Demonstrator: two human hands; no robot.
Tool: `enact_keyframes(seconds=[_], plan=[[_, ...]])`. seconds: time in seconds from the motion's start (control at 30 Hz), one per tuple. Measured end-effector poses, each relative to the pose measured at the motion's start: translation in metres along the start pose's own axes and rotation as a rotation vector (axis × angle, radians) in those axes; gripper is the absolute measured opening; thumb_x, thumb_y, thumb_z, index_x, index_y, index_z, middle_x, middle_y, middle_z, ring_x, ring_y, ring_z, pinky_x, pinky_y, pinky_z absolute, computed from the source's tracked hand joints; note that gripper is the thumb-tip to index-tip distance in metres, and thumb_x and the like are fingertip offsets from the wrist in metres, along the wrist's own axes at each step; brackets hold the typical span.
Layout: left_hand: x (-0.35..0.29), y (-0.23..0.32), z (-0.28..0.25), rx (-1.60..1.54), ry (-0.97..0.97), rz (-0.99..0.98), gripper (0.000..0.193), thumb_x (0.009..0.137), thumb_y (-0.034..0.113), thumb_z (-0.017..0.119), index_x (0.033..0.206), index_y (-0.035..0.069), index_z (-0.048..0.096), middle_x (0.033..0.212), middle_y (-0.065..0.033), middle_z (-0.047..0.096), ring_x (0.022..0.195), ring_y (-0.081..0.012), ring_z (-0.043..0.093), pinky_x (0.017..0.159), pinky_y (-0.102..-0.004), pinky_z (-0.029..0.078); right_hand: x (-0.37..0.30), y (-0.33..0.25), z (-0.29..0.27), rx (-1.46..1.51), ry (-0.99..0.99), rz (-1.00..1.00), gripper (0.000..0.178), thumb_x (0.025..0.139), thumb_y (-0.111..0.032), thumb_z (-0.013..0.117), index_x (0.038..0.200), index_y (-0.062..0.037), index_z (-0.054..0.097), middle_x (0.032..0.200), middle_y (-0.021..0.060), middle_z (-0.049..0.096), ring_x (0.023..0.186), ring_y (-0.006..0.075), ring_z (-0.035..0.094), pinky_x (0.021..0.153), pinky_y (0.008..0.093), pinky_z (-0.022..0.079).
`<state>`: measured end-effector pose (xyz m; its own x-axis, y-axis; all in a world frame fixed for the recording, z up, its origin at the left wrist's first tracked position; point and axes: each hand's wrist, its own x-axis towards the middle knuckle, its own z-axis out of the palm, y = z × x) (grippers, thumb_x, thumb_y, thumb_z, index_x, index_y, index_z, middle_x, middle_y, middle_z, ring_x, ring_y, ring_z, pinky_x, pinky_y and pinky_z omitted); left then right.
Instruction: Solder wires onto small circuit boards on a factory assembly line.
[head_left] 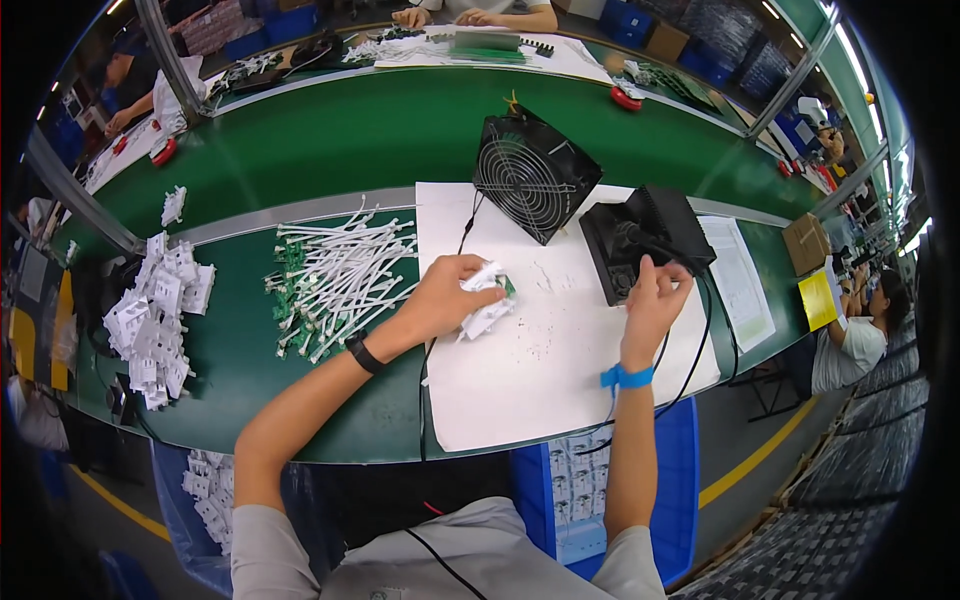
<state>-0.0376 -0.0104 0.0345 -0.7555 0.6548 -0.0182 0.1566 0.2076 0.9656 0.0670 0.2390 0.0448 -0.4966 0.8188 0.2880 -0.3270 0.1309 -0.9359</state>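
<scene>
My left hand [445, 300] grips a white housing [486, 319] mid-frame; rightward, my right hand [655, 303] meets a black handle [652, 243], grip unclear.

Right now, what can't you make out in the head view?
In the head view:
White part: the side against the palm, hidden by the left hand.
Black handle: whether the right hand grips it; fingers obscure its end.
Blue bin: some contents, covered by the tabletop edge and right forearm.
Paper sheet: its print, too small.

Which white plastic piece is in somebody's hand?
The white plastic piece in the left hand, over the white sheet; the other pieces on the green table lie unheld, farther left.
</scene>
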Motion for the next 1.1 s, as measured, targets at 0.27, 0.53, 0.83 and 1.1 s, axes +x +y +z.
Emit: enact_keyframes(seconds=[0.27,0.53,0.83,1.1], plan=[[-0.003,0.010,0.011,0.259,-0.114,0.136,0.044,0.086,0.025,0.077,0.112,-0.009,0.070,0.102,-0.0238,0.073,0.095,-0.0341,0.070,0.090,-0.0375,0.053,0.055,0.002,-0.006,-0.464,-0.137,-0.051,0.021,0.096,-0.017,0.074,0.107,-0.0008,0.067,0.072,0.0054,0.065,0.059,0.0091,0.058,0.051,0.0233,0.044],[-0.002,-0.008,0.008,0.527,0.089,0.328,0.062,0.087,0.024,0.074,0.138,-0.005,0.055,0.123,-0.0225,0.059,0.114,-0.0378,0.058,0.100,-0.0421,0.048,0.045,0.023,-0.001,-0.327,-0.029,-0.187,0.018,0.097,-0.015,0.072,0.107,0.0000,0.069,0.073,0.0042,0.064,0.063,0.0093,0.057,0.057,0.0225,0.044],[-0.020,0.000,0.008,0.673,0.092,0.434,0.063,0.082,0.019,0.078,0.134,-0.006,0.054,0.128,-0.0192,0.053,0.117,-0.0360,0.050,0.102,-0.0426,0.044,0.048,0.038,0.001,-0.535,-0.007,-0.283,0.024,0.104,-0.019,0.064,0.110,0.0034,0.066,0.077,0.0033,0.063,0.068,0.0085,0.056,0.061,0.0237,0.043],[-0.021,-0.005,0.005,0.644,0.097,0.457,0.058,0.081,0.014,0.077,0.132,-0.001,0.055,0.121,-0.0154,0.058,0.115,-0.0337,0.052,0.099,-0.0415,0.044,0.043,0.035,0.004,-0.529,0.047,-0.392,0.020,0.105,-0.018,0.061,0.107,0.0015,0.062,0.085,0.0047,0.062,0.074,0.0095,0.053,0.068,0.0256,0.045]])
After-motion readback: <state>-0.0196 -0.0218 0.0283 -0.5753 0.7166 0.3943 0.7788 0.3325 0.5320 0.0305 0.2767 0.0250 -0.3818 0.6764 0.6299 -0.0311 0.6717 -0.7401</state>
